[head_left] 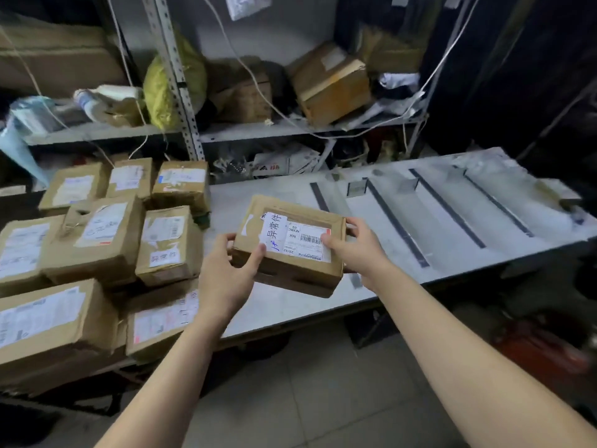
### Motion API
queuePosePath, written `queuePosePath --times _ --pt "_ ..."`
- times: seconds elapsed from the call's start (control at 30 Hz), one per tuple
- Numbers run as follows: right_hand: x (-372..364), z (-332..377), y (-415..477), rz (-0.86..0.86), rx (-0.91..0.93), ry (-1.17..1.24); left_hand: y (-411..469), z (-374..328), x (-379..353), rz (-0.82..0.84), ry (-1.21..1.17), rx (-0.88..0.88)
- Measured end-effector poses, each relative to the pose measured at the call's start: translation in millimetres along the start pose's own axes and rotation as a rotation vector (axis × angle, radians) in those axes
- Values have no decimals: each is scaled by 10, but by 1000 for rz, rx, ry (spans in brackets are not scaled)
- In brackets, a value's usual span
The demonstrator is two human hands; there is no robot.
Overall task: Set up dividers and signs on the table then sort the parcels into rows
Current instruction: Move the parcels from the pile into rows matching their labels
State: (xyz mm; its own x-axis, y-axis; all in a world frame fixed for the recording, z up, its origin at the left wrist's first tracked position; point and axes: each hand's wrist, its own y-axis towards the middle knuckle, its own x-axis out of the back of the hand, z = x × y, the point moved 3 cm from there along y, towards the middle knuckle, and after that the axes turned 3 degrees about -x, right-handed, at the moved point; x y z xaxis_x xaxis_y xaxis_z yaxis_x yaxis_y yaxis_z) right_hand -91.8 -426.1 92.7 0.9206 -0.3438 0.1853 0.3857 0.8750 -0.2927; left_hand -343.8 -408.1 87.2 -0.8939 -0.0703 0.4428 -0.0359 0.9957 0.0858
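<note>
L hand [226,279] & R hand [358,250] grip parcel [290,244] by ends, long axis across; divider strips [396,221] lie frame-right, nearer R hand.

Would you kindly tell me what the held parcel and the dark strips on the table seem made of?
Parcel: brown cardboard, matte, with creased, dented edges and a white paper label. Dark strips: thin, flat and black, probably tape or plastic; the view leaves that open.
</note>
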Motion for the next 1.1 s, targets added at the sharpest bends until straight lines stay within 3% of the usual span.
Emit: queuePosePath --times 0.43,1.1 --pt "3024 -195 434 -369 -18 150 201 -1706 -2773 366 -83 -222" --pt "5334 -321 1973 -734 -96 171 1645 -2971 -5956 745 -80 -481"
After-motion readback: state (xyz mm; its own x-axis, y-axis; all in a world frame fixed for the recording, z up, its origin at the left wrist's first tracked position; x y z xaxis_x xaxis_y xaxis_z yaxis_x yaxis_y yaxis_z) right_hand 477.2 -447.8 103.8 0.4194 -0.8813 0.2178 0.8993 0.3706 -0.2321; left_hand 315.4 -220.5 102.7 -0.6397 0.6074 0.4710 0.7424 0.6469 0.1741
